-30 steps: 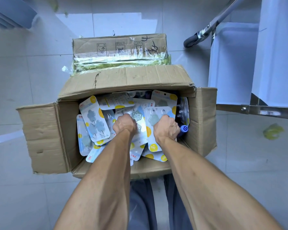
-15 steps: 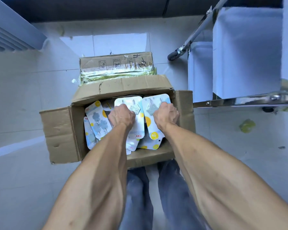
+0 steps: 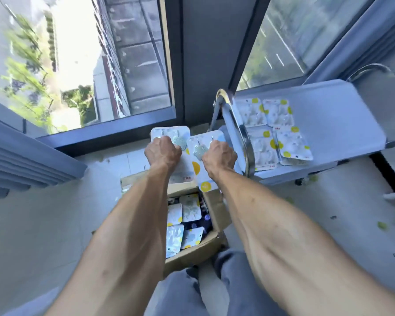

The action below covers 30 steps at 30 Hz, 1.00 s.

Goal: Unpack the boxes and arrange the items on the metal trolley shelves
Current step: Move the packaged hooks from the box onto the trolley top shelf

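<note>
Both hands are lifted above the open cardboard box [image 3: 214,208]: the left hand [image 3: 162,153] grips one packet [image 3: 169,133] and the right hand [image 3: 219,156] grips a second packet [image 3: 205,176], fingers curled round each card. The two packets sit side by side, raised between the box and the trolley's chrome handle [image 3: 242,133]. To the right, the trolley shelf [image 3: 340,115] already carries four packets [image 3: 274,131] laid flat in a block near the handle, with bare shelf beyond. The box on the floor holds more packets, so the job looks only partly done, with much unpacking left.
</note>
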{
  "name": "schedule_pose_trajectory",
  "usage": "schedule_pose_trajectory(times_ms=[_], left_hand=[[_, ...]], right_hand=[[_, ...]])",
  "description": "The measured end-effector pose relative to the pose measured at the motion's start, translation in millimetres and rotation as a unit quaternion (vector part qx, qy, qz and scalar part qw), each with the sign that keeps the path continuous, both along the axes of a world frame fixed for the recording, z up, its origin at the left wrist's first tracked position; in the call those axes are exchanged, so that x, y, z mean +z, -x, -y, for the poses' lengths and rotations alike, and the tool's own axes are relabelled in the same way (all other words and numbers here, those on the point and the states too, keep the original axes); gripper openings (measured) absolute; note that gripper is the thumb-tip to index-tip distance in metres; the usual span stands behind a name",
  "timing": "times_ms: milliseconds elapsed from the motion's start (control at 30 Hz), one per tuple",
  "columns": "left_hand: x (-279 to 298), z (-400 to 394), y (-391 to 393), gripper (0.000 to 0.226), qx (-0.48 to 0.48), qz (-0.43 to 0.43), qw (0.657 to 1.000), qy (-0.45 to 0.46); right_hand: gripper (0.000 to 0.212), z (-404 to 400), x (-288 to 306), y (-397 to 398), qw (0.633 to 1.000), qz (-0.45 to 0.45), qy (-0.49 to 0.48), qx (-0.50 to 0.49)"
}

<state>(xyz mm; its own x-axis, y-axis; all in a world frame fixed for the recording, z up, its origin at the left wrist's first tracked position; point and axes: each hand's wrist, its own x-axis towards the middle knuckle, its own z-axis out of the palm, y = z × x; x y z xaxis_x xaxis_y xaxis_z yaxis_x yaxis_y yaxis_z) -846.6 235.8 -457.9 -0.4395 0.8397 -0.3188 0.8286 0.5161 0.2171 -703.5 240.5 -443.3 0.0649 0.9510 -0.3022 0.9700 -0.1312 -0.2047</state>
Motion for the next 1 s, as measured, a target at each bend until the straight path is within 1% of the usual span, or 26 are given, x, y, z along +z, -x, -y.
schedule_pose_trajectory(times_ms=[67,200,333,400,500,600,700,767,833,1000], left_hand=[[38.1,-24.0,-18.7,0.027,-0.014,-0.004,0.999,-0.029],[87.9,-67.6,-75.2,0.02,-0.069,-0.013,0.995,-0.074],[103.5,-114.1,-145.0,0.028,-0.109,-0.027,0.989,-0.095],[99.5,-142.6,-186.3,0.025,-0.125,-0.024,0.988,-0.087],[76.9,-185.1,-240.3,0.018,-0.147,-0.01,0.988,-0.05],[36.9,-222.5,-276.9,0.014,-0.148,-0.005,0.989,-0.005],[-9.5,-252.3,-298.4,0.015,-0.128,0.001,0.991,0.031],[-36.8,-265.6,-307.0,0.021,-0.11,-0.001,0.992,0.062],[-58.2,-276.5,-310.3,0.02,-0.097,-0.007,0.992,0.082],[-92.9,-291.4,-306.4,0.021,-0.076,-0.023,0.992,0.101]], right_hand=[[0.021,-16.5,33.8,-25.2,1.0,0.003,-0.023,-0.019],[0.023,-53.2,78.8,-83.3,0.998,0.037,-0.04,0.016],[0.025,-101.5,89.9,-147.7,0.998,0.04,-0.05,-0.023],[0.027,-133.2,81.3,-184.2,0.997,0.045,-0.044,-0.047],[0.026,-181.2,57.0,-235.3,0.996,0.056,-0.03,-0.066],[0.025,-228.2,25.4,-276.8,0.996,0.073,0.004,-0.045],[0.024,-267.6,-8.7,-302.6,0.996,0.087,0.033,-0.017],[0.022,-285.3,-31.6,-309.2,0.995,0.082,0.052,-0.012],[0.02,-297.4,-56.6,-310.1,0.996,0.07,0.061,-0.006],[0.017,-313.7,-98.4,-302.5,0.994,0.069,0.081,0.023]])
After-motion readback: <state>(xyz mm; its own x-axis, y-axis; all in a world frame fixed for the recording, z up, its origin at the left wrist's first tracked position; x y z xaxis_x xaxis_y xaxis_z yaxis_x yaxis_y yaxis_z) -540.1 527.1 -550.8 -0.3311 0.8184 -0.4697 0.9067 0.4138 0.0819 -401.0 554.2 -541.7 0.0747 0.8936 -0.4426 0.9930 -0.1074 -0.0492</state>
